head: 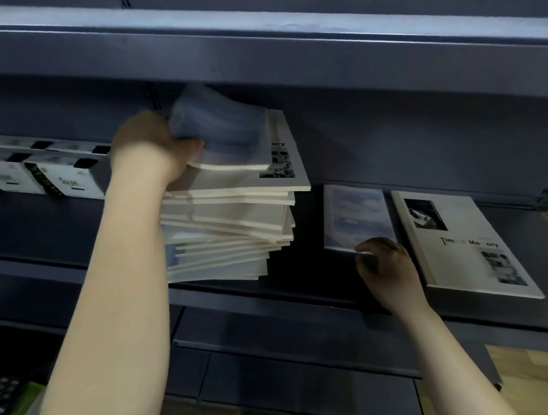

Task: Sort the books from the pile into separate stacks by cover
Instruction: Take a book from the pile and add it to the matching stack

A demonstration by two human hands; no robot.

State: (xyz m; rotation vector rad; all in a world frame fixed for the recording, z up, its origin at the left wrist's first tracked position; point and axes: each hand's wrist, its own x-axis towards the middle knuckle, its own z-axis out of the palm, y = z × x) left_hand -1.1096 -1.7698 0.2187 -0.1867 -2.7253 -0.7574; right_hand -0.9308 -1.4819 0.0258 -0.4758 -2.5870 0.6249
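Note:
A tall uneven pile of books (230, 227) stands on the dark blue shelf (300, 287). My left hand (152, 146) grips the left edge of the top sky-cover book (223, 137), which is lifted and blurred above a white "Memory" cover book (283, 157). To the right of the pile lies a single sky-cover book (357, 213). My right hand (386, 265) rests with spread fingers on its near corner. Further right lies a white "Time Memory" book (463, 244), flat on the shelf.
White boxes with black marks (41, 172) line the shelf at the left. The shelf above (261, 52) overhangs the pile closely. Lower shelf panels (287, 362) run below, and a dark keypad-like object with a green item (12, 399) sits at bottom left.

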